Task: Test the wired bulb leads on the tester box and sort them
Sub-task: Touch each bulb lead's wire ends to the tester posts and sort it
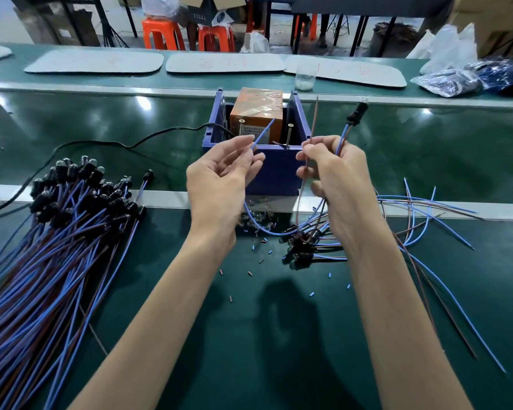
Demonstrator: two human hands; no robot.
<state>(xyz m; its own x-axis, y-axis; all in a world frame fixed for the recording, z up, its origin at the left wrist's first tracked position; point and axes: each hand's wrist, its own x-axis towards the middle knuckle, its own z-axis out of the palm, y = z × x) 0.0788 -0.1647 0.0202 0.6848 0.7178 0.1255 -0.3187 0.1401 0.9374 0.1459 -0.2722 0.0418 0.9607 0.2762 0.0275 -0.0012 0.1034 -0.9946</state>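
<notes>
- You are holding one bulb lead (342, 134) up in front of the tester box (276, 173). Its black socket (357, 110), tipped with a small clear bulb, is pointing up and to the right above your right hand (335, 170).
- Your right hand's fingers (314, 143) are curling round the paired wires below the socket. They are also pinching the thin brown wire (314, 119), which is standing almost straight up.
- Your left hand (219, 179) is pinching the blue wire (262, 133) near its end between thumb and forefinger, with the other fingers loosely bent. The wire is looping down below both hands.
- The blue wire's tip is aiming toward the orange block (256, 113), which is wrapped in glossy tape. The block is sitting in the blue plastic box beside two upright metal screws (290, 134).
- A thick heap of leads (71, 232), blue and brown wires with black sockets, is lying on the green counter (249, 335) to your left. A smaller tangle (302, 244) is lying under your right wrist.
- Short snipped bits of insulation (261, 258) are lying scattered between your arms.
</notes>
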